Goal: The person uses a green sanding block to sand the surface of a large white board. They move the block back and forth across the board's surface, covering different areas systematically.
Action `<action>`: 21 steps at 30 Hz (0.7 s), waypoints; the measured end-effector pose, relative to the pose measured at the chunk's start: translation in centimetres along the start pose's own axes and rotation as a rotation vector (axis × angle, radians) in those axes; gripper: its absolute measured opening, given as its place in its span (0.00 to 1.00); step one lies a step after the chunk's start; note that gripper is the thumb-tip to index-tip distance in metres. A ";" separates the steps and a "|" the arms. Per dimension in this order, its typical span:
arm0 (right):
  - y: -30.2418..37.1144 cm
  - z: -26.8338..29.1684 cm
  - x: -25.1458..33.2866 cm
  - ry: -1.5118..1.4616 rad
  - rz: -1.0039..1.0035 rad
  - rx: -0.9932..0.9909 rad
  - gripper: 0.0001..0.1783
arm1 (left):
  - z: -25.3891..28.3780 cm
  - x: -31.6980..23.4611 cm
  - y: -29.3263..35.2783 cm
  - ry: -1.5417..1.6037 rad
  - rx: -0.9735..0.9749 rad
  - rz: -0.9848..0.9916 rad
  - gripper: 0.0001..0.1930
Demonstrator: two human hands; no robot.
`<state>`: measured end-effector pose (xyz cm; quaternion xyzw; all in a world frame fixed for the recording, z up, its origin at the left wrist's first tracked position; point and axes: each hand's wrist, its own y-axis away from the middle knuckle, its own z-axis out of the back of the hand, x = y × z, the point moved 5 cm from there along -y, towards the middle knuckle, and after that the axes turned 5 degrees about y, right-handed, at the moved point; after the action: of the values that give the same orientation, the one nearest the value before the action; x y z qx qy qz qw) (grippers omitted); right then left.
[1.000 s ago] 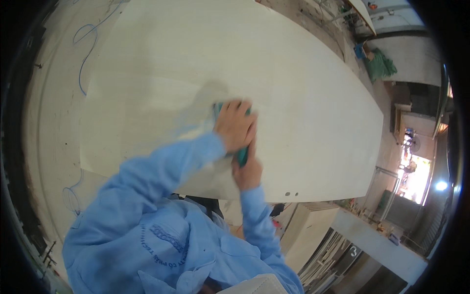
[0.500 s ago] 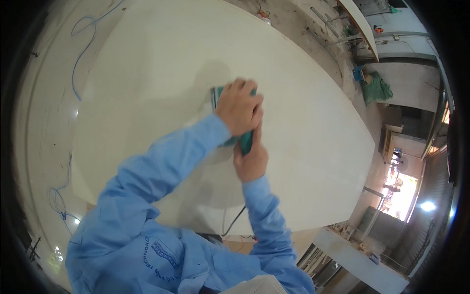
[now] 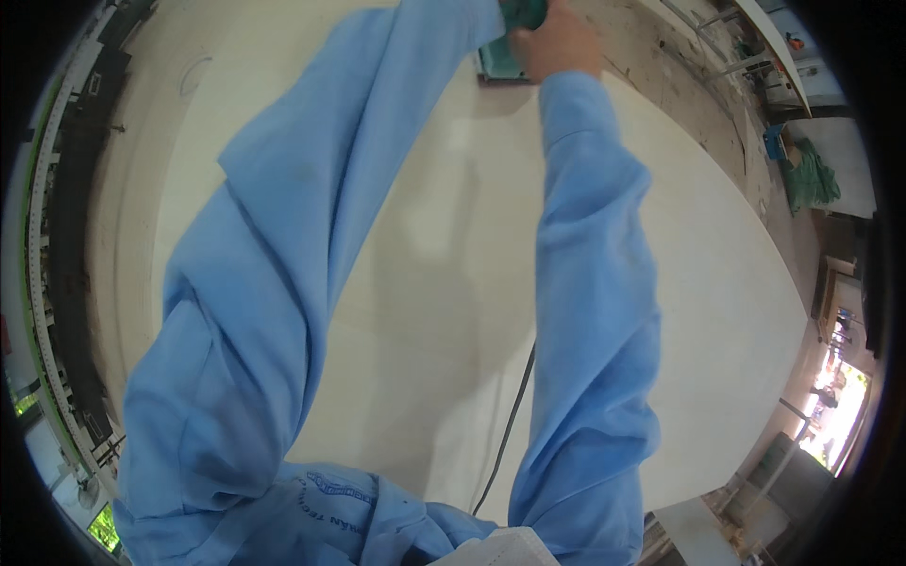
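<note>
A teal power sander [image 3: 504, 60] lies flat on a large white panel [image 3: 703, 311], at the far edge of the view and partly cut off by it. My right hand [image 3: 566, 45] is closed on its right side, slightly blurred. My left arm, in a light blue sleeve [image 3: 377, 123], stretches up to the sander. The left hand itself is past the upper edge of the picture. From under my right sleeve a dark power cord [image 3: 510, 420] runs back across the panel toward my body.
The panel's curved right edge borders a concrete floor [image 3: 651, 66]. A green sack [image 3: 813, 179] and a blue box [image 3: 776, 141] stand at the far right. Along the left runs a long dark beam [image 3: 71, 226] beside a green-edged rail [image 3: 40, 245].
Both arms have stretched far forward, and the sander has moved from mid-panel to the top of the view. My left hand has passed out of sight. The view has also shifted.
</note>
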<state>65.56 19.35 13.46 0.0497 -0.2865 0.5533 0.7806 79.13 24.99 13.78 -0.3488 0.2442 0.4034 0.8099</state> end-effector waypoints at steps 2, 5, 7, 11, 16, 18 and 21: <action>1.1 0.0 0.7 -0.005 -0.050 0.061 0.48 | 0.8 -0.1 0.9 0.047 -0.123 -0.026 0.17; 5.7 0.3 1.6 0.086 -0.137 0.215 0.56 | 0.8 -0.9 4.7 -0.102 0.009 -0.094 0.17; 9.5 1.2 1.8 0.084 -0.180 0.270 0.58 | 0.9 -1.4 7.9 0.055 0.197 -0.062 0.15; 19.4 3.0 3.8 0.086 -0.211 0.313 0.58 | 3.1 -4.9 17.9 -0.086 0.224 0.078 0.14; 34.1 4.9 7.2 -0.021 -0.137 0.219 0.56 | 7.8 -8.3 32.6 0.003 0.147 0.011 0.10; 40.0 5.7 8.5 -0.059 -0.171 0.237 0.55 | 9.7 -9.9 38.2 0.077 0.137 0.016 0.09; 48.6 7.4 11.2 -0.065 -0.264 0.295 0.53 | 13.7 -12.9 46.1 0.138 0.111 -0.037 0.08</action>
<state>21.81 44.40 13.56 0.2185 -0.2185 0.4803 0.8209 35.52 49.07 14.28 -0.3350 0.3150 0.3490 0.8166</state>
